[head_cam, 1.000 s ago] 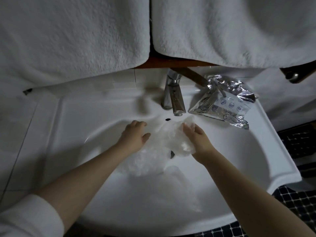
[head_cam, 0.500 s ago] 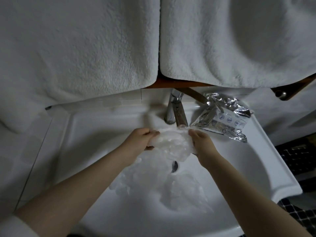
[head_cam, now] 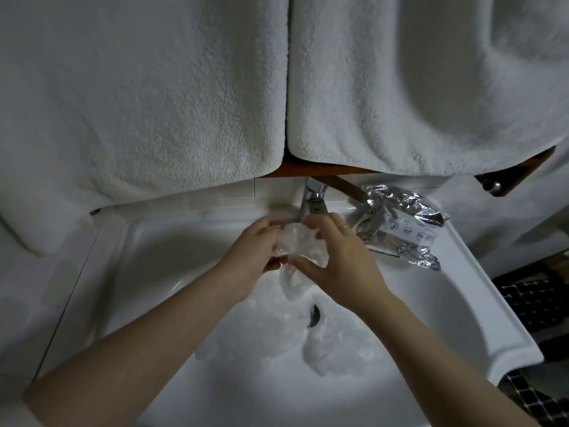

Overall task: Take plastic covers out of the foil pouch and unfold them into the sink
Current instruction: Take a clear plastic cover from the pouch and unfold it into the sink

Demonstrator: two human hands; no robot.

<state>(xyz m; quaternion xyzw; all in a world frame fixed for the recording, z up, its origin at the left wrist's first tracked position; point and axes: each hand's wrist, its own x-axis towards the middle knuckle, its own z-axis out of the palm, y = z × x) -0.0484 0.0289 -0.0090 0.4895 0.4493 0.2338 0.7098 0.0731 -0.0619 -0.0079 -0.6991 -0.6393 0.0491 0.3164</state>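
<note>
A crumpled clear plastic cover (head_cam: 297,241) hangs between my two hands, just in front of the tap and above the white sink (head_cam: 154,272). My left hand (head_cam: 255,251) grips its left side. My right hand (head_cam: 335,257) pinches its right side with fingers and thumb. A tail of the cover droops toward the basin. Other unfolded clear covers (head_cam: 332,346) lie in the basin around the drain (head_cam: 314,315). The silver foil pouch (head_cam: 400,229) lies crumpled on the sink's right ledge, behind my right hand.
A chrome tap (head_cam: 312,198) stands at the back of the sink, right behind my fingers. Two white towels (head_cam: 154,103) hang over the sink from a wooden rail. Dark mosaic floor tiles (head_cam: 535,300) show at the right.
My hands have come closer together and lifted toward the tap, bunching the cover between them. The camera has tilted up, showing more towel.
</note>
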